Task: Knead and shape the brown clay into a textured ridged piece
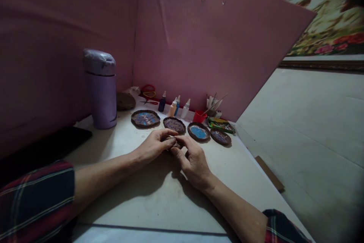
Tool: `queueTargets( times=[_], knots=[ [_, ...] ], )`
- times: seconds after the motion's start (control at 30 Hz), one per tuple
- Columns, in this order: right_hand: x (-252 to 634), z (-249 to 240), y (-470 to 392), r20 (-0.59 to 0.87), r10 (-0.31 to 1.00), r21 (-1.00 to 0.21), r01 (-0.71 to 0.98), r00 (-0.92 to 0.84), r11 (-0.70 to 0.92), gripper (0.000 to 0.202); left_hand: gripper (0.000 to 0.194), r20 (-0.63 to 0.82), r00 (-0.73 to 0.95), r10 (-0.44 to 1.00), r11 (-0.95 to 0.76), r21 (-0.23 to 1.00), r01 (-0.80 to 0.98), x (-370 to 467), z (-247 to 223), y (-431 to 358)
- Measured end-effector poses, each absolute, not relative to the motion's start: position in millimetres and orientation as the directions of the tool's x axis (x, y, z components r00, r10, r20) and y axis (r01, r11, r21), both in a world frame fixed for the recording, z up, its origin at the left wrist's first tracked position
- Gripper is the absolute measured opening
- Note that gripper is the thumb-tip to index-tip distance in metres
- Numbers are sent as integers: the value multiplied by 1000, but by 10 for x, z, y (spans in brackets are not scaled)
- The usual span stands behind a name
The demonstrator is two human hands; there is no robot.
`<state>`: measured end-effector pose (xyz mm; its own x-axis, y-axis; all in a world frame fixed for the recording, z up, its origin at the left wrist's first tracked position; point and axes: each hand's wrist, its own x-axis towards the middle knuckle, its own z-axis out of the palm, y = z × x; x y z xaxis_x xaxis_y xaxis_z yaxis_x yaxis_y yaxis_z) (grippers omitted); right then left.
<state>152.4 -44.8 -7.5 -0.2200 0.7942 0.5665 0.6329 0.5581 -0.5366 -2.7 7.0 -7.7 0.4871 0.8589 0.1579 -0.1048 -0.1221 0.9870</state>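
Between my two hands is a small lump of brown clay [174, 144], held just above the white table. My left hand [157, 145] closes on it from the left, thumb pressed against its near side. From the right, my right hand [192, 158] grips the same lump with thumb and fingers. Much of the clay is hidden by the fingers. Just beyond my hands lie shallow brown clay dishes: one with a blue centre [198, 132], a purple one [174, 125], a blue and purple one [145, 118], and a smaller one [221, 137] at the right.
A purple tumbler [101, 91] stands at the left, near a dark flat object [51, 148]. Behind the dishes are several paint bottles [172, 108], a red cup [200, 116], a green packet [221, 124], scissors [149, 102] and a larger brown lump [125, 101]. Pink panels [204, 49] enclose the back and left.
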Motion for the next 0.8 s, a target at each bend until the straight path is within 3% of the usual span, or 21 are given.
queueTargets(
  times=[0.5, 0.8],
  knots=[
    [1524, -77, -454, 572, 791, -533, 634, -218, 560, 27, 31, 94, 427, 899, -4, 979, -206, -23, -9, 31],
    [1519, -72, -463, 558, 801, -548, 630, -216, 551, 35, 37, 32, 458, 888, 98, 962, -257, -13, -29, 41]
  ],
)
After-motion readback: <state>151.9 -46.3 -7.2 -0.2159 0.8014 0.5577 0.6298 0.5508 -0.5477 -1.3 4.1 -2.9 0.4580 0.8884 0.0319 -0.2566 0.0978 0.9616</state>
